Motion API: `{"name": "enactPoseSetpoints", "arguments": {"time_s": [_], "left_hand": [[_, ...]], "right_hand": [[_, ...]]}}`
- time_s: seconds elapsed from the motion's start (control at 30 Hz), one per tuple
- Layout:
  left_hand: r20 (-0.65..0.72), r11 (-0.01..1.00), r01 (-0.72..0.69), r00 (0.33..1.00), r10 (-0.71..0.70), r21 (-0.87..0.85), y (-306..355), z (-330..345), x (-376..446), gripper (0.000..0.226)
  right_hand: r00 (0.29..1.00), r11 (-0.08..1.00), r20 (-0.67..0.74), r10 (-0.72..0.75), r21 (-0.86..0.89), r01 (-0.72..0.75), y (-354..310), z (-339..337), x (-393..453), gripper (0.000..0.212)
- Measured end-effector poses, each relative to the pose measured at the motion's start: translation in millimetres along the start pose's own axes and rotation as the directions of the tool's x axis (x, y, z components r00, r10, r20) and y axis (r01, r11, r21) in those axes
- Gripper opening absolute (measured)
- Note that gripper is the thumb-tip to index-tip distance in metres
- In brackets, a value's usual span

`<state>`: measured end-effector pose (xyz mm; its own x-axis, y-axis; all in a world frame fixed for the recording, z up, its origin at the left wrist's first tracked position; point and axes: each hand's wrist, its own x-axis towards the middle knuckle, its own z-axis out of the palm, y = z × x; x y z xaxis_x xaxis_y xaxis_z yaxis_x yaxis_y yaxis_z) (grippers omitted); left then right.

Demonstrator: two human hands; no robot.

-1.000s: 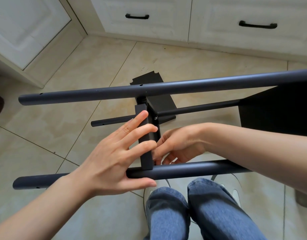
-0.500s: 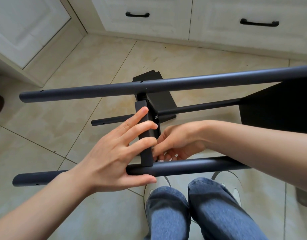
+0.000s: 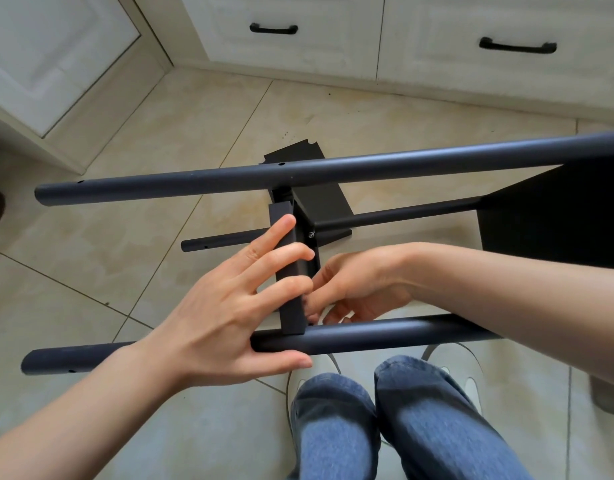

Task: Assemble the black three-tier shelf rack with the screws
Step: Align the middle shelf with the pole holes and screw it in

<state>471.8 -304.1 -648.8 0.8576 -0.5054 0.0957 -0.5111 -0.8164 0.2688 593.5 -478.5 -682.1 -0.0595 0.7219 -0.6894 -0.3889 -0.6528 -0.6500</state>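
Observation:
The black rack lies on its side above the floor. Its near pole and far pole run left to right, and a third pole lies lower down. A black shelf panel stands edge-on between the near and far poles. My left hand grips the near pole with its thumb under it and presses its fingers on the panel's edge. My right hand reaches behind the panel at the near pole; its fingertips are pinched together, and what they hold is hidden. A silver screw sits higher on the panel.
Another black shelf fills the right side. White cabinets with black drawer handles line the far wall. Beige tiles cover the floor. My knees in blue jeans and white shoes sit below the near pole.
My right hand has crept slightly closer to the panel at the near pole and its fingers have shifted. The left hand and the rack stay almost still.

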Motion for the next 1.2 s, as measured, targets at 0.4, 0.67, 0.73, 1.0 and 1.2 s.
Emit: {"name": "enactPoseSetpoints", "arguments": {"time_s": [0.4,0.67,0.73,1.0,1.2], "left_hand": [[0.002,1.000,-0.002,1.000,0.002,-0.003,-0.7,-0.7,1.4,0.057],[-0.007,1.000,-0.001,1.000,0.001,0.000,-0.9,-0.2,1.0,0.058],[-0.010,1.000,-0.005,1.000,0.005,-0.002,-0.9,0.9,0.0,0.057],[0.003,1.000,-0.004,1.000,0.004,0.012,-1.0,2.2,-1.3,0.057],[0.021,1.000,0.003,1.000,-0.003,0.007,0.1,1.5,-1.1,0.058]], "right_hand": [[1.000,1.000,-0.013,0.003,-0.006,-0.003,-1.1,1.8,2.7,0.013],[1.000,0.999,-0.028,0.010,-0.046,-0.012,-0.8,-0.6,0.8,0.016],[1.000,1.000,-0.013,-0.004,-0.016,0.004,0.1,1.6,2.0,0.005],[1.000,0.999,0.012,-0.016,-0.030,0.016,2.3,-3.7,-2.3,0.013],[0.994,0.998,0.083,-0.069,-0.006,0.070,2.4,-9.8,2.3,0.018]]}}
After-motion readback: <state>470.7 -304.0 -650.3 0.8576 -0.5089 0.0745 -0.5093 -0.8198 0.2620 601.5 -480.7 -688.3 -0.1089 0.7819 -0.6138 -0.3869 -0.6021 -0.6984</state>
